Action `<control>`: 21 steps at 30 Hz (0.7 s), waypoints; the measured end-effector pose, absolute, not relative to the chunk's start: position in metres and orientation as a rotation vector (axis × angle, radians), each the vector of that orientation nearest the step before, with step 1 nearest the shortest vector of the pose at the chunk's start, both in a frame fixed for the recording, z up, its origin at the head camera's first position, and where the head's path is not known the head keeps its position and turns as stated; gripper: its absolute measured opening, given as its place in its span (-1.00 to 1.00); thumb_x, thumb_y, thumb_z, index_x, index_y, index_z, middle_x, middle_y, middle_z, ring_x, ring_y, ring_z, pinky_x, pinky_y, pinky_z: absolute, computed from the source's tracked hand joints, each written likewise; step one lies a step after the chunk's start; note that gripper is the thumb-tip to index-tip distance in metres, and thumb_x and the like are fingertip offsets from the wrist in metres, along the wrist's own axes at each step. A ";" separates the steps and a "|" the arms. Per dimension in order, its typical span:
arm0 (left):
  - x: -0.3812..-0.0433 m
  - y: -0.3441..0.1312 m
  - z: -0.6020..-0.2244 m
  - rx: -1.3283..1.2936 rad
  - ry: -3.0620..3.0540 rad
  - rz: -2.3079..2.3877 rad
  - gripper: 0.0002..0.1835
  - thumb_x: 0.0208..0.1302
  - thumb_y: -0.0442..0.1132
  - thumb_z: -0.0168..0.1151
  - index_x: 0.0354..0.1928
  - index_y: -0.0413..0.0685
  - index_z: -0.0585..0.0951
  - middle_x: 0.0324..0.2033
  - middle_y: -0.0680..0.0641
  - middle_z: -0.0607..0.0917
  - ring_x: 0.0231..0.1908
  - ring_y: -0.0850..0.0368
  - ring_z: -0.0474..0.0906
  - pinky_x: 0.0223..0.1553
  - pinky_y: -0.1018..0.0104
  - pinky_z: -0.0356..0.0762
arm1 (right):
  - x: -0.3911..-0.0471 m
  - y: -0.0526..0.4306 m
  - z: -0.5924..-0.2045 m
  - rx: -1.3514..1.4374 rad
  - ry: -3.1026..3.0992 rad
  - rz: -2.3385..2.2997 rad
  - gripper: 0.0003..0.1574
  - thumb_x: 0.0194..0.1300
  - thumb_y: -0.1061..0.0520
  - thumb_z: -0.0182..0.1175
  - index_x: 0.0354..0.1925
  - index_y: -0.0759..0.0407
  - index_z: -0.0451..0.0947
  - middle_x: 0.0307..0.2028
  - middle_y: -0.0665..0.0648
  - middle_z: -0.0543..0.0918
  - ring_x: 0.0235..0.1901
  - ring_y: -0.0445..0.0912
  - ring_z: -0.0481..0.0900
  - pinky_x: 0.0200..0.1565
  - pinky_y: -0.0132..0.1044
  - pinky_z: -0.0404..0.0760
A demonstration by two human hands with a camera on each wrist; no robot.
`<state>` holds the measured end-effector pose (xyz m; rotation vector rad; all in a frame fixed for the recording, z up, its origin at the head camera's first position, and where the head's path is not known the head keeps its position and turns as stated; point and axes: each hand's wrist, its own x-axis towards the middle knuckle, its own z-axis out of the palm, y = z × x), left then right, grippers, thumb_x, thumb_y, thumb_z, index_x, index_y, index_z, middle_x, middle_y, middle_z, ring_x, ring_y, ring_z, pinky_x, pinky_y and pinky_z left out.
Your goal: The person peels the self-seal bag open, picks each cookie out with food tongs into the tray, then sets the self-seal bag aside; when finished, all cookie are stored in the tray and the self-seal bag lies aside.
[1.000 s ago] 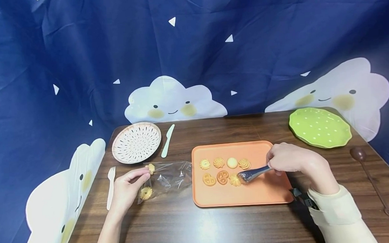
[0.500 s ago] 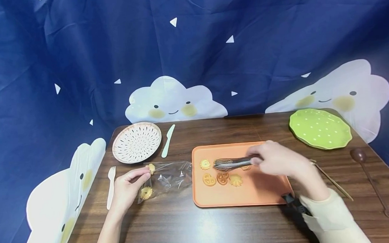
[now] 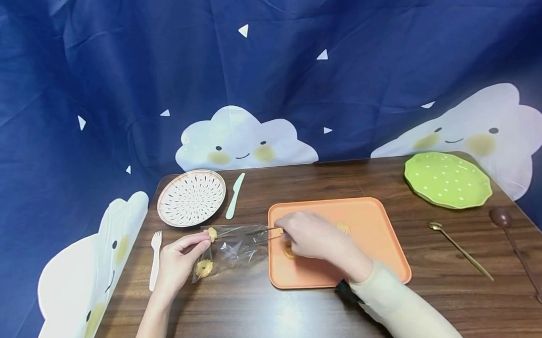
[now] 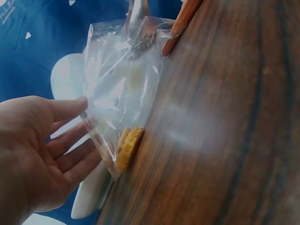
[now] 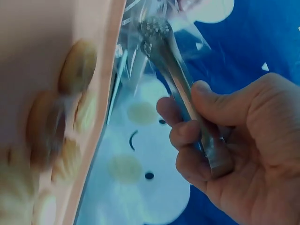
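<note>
My left hand (image 3: 177, 259) pinches the edge of a clear plastic bag (image 3: 238, 256) between thumb and fingers. Inside, near that hand, a ring-shaped cookie (image 3: 204, 268) and a smaller cookie (image 3: 212, 235) show. My right hand (image 3: 317, 240) grips metal tongs (image 5: 180, 89) over the left part of an orange tray (image 3: 384, 257). The tongs' toothed tips reach into the mouth of the bag, seen through the plastic in the left wrist view; I cannot tell whether they hold anything. Several cookies (image 5: 77, 65) lie on the tray, mostly hidden by the right hand in the head view.
A patterned white plate (image 3: 191, 198), a pale green knife (image 3: 235, 196) and a white fork (image 3: 155, 260) lie on the left. To the right are a green dotted plate (image 3: 448, 180), a gold spoon (image 3: 461, 251) and a long brown spoon (image 3: 515, 249).
My right hand has carried the tongs left, from over the cookies on the tray to the bag's mouth. The gold spoon has come into view from behind the right arm. The left hand stays put.
</note>
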<state>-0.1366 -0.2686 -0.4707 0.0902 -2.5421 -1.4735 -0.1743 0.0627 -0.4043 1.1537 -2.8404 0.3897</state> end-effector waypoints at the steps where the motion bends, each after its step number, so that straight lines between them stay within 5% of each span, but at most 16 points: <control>1: -0.137 -0.268 -0.471 0.091 -2.544 -1.475 -0.79 0.19 -0.09 0.50 -0.14 0.12 0.81 -0.10 0.09 0.85 -0.04 0.58 0.67 0.00 0.72 0.58 | -0.174 0.058 -0.406 1.165 -2.831 0.398 -0.80 0.15 0.32 0.22 -0.27 0.05 0.58 -0.42 -0.05 0.64 -0.42 -0.14 0.54 -0.33 -0.22 0.59; 11: -0.135 -0.267 -0.471 0.114 -2.556 -1.460 -0.82 0.19 -0.11 0.50 -0.15 0.15 0.81 -0.10 0.11 0.85 -0.06 0.61 0.66 -0.02 0.73 0.58 | -0.169 0.012 -0.424 1.205 -2.766 0.306 -0.67 0.10 0.32 0.34 -0.16 0.07 0.56 -0.35 -0.03 0.63 -0.29 -0.13 0.63 -0.24 -0.21 0.70; 21: -0.137 -0.268 -0.471 0.126 -2.565 -1.470 -0.82 0.21 -0.04 0.48 -0.16 0.20 0.80 -0.12 0.10 0.85 -0.09 0.57 0.68 -0.06 0.70 0.60 | -0.162 -0.018 -0.435 1.130 -2.671 0.069 -0.26 -0.03 0.10 0.54 0.13 0.15 0.51 -0.07 0.06 0.66 -0.08 -0.03 0.62 0.03 -0.19 0.67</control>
